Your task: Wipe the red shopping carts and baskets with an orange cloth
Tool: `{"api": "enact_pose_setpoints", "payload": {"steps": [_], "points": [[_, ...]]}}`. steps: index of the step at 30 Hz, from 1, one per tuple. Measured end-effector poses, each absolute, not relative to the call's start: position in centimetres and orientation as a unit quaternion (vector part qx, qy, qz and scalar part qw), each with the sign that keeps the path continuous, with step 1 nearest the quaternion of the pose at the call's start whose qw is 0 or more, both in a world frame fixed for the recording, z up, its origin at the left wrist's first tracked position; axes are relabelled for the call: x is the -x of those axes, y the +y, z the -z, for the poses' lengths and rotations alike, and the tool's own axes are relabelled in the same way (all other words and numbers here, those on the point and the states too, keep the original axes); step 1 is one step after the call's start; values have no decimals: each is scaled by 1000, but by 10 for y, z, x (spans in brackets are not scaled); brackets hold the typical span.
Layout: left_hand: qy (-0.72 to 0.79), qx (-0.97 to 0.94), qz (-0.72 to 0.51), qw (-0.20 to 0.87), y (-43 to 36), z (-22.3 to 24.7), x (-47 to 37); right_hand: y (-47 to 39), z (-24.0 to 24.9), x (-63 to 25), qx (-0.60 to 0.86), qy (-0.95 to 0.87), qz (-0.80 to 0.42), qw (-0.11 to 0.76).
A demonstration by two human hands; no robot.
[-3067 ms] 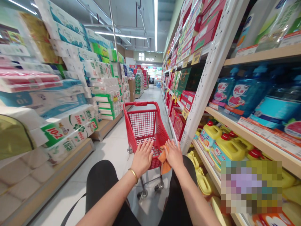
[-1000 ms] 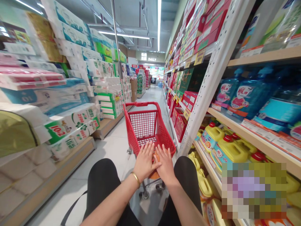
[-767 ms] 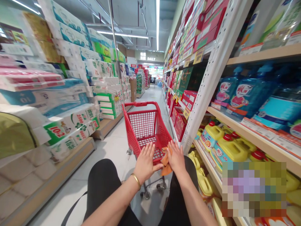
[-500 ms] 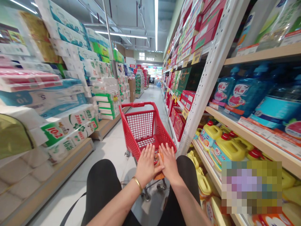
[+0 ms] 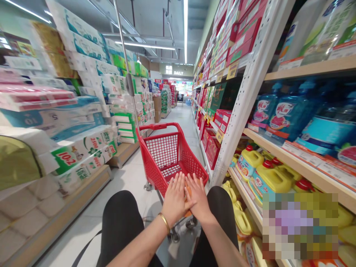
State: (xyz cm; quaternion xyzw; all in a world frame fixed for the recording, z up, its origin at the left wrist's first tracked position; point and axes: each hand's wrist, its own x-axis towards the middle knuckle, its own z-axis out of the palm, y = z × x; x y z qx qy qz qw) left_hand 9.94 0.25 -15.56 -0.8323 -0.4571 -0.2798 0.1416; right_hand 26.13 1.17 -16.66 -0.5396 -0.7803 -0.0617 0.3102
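Observation:
A red shopping cart (image 5: 152,163) with a mesh basket stands right in front of my knees, a tall pole rising from its far left corner. My left hand (image 5: 175,198) lies flat with its fingers stretched toward the basket, and a gold bangle is on that wrist. Beside it, my right hand (image 5: 198,196) is also flat, fingers extended, its inner edge meeting the left thumb. Both palms face down over the near end of the cart. Under them a bit of an orange part (image 5: 188,190) shows; whether the palms press on it is hidden.
Toilet paper packs (image 5: 83,148) are stacked on a low platform at left. Along the right, a shelf upright (image 5: 241,96) stands close to the cart, with blue soap bottles (image 5: 286,107) and yellow detergent jugs (image 5: 274,178) on boards. The tiled aisle (image 5: 180,111) runs ahead.
The cart has swung a little to the left, and its pole leans farther left. My hands have come closer together and slightly lower, the thumb now lying across the other hand's edge.

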Motion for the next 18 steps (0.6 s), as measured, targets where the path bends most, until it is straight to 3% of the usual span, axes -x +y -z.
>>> {"api": "enact_pose_setpoints", "payload": {"steps": [7,14,18], "points": [[-444,840,282,132,-1,151,-104,37,151,-308,647,-697,73,299],[-437,844,302,82,-9,145,-109,13,156,-270,546,-788,52,280],[-396,873,280,58,6,125,-76,18,149,-290,586,-760,47,279]]}}
